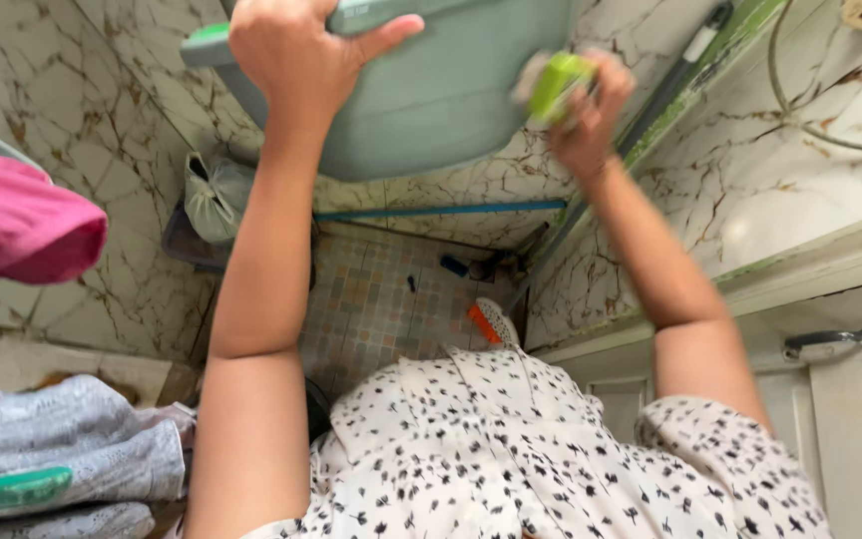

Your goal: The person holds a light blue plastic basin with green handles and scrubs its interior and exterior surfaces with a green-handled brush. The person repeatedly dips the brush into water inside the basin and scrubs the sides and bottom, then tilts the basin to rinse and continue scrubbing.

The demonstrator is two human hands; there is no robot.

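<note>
Patterned blouse (511,449) below hands (296,50) gripping basin (431,90), sponge (559,85).

Below us we see the floor (376,299), laid in small square tiles of beige, grey and muted green, hemmed in by marble-patterned walls. On it, toward the far right corner, lie a small dark blue object (454,266) and, nearer to us, an orange-and-white brush (492,321) resting close to the right wall, while a tiny dark item (411,283) sits on the tiles between the middle and those two. At the left edge of the floor a dark bin (190,243) stands against the wall with a pale bag (214,198) bulging out of it.
</note>
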